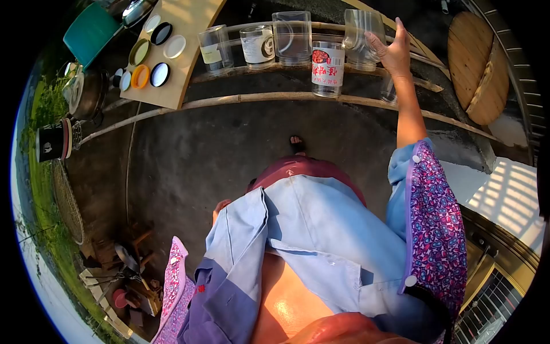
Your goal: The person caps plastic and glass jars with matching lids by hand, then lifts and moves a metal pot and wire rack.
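My right hand (394,54) is at the upper right, its thumb and fingers apart around the near right side of a clear square jar (361,37). Left of that jar stand a jar with a red and white label (327,71), a larger clear jar (292,37), a jar with a black and white label (258,47) and one with a pale label (215,53). All rest on bamboo poles (229,98). Another clear vessel (388,89) is partly hidden beside my right wrist. Only a bit of my left hand (220,210) shows by my left sleeve; its fingers are mostly hidden.
Several round lids (140,77) lie on a wooden board (186,34) at the upper left, near a teal container (90,35) and a metal pot (89,94). A round wooden lid (478,69) is at the upper right. Tools and clutter (132,286) are at the lower left.
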`<state>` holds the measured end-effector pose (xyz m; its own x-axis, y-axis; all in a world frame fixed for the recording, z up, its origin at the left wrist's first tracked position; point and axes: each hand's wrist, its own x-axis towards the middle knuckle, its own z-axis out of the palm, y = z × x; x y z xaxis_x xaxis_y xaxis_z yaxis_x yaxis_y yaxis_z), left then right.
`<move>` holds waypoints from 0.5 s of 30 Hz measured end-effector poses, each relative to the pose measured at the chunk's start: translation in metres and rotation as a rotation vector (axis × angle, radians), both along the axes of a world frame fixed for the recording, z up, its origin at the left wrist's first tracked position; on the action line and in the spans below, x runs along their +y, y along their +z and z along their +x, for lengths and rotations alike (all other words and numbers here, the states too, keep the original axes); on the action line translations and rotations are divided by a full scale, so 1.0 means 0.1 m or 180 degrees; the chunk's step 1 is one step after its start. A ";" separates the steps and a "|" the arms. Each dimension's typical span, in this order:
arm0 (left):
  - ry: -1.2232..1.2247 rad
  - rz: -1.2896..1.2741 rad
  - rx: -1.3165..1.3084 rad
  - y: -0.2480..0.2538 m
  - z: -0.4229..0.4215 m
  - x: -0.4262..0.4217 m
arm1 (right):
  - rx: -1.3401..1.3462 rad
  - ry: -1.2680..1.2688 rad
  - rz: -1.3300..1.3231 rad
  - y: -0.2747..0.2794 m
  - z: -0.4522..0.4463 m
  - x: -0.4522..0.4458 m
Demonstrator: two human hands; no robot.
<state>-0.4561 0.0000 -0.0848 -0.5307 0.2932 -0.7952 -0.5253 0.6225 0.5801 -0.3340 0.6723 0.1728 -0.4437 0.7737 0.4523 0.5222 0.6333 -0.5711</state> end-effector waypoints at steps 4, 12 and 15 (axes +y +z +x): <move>-0.0018 -0.0156 -0.0056 0.10 0.09 0.13 | -0.0595 -0.0099 -0.0284 -0.11 -0.27 0.30; 0.0027 -0.0231 -0.0137 0.12 0.01 0.15 | -0.0961 -0.0229 -0.0538 -0.25 -0.37 0.37; 0.0017 -0.0197 -0.0142 0.10 -0.06 0.14 | -0.0942 -0.0315 -0.0570 -0.26 -0.41 0.38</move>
<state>-0.4617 0.0138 -0.0749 -0.4957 0.2402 -0.8346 -0.5532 0.6535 0.5166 -0.3746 0.7105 0.1469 -0.4541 0.8748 0.1688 0.7353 0.4750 -0.4834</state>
